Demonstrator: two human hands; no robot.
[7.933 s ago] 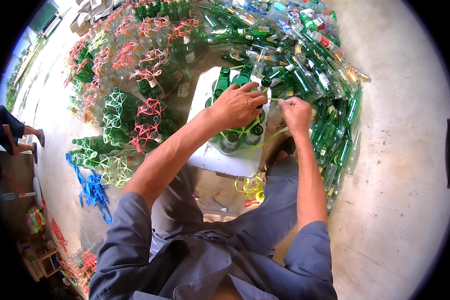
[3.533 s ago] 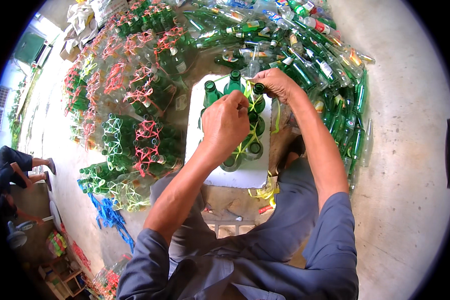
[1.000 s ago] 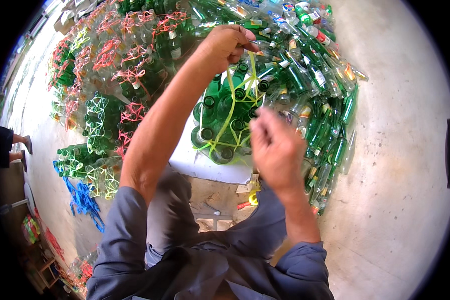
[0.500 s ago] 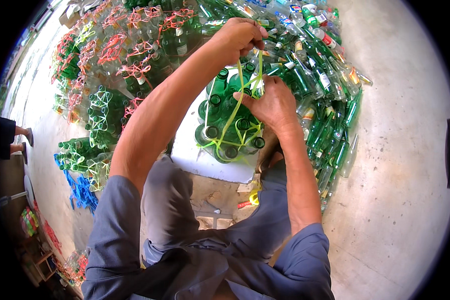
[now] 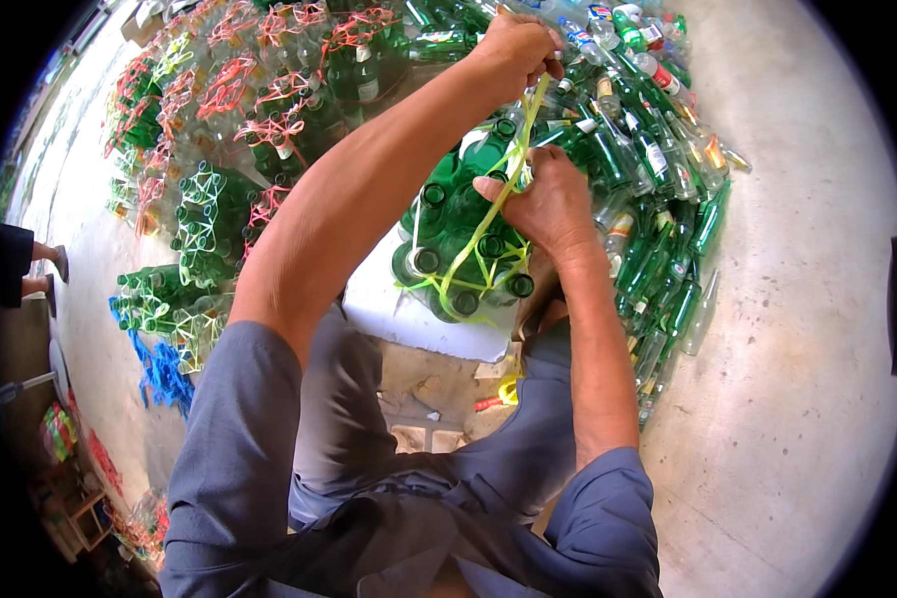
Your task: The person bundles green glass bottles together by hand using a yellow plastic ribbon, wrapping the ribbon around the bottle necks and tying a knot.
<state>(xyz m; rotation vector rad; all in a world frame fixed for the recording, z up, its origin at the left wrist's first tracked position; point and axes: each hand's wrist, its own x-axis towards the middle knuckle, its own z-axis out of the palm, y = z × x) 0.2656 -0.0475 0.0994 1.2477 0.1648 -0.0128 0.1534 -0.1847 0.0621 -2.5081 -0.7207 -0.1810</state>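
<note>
A cluster of green glass bottles [image 5: 447,214] stands upright on a white board [image 5: 424,337] before me, with yellow-green plastic strap [image 5: 460,261] woven around the necks. Above the far side of the cluster, my left hand [image 5: 516,48] is closed in a pinch and pulls a length of this strap up taut. My right hand [image 5: 550,204] grips the strap lower down, beside the right-hand bottles. Its thumb lies across the near side; the other fingers are partly hidden behind strap and bottle necks.
Bundles of bottles tied with red strap [image 5: 231,85] stand at the far left. Loose bottles [image 5: 658,239] lie heaped on the right. Blue strapping [image 5: 164,377] lies on the floor at left, near another person's feet [image 5: 58,264]. A yellow roll [image 5: 508,390] sits by my right leg.
My left hand has moved up and to the right, drawing the strap with it, and the strands now run together toward it. My right hand has shifted slightly, still on the strap.
</note>
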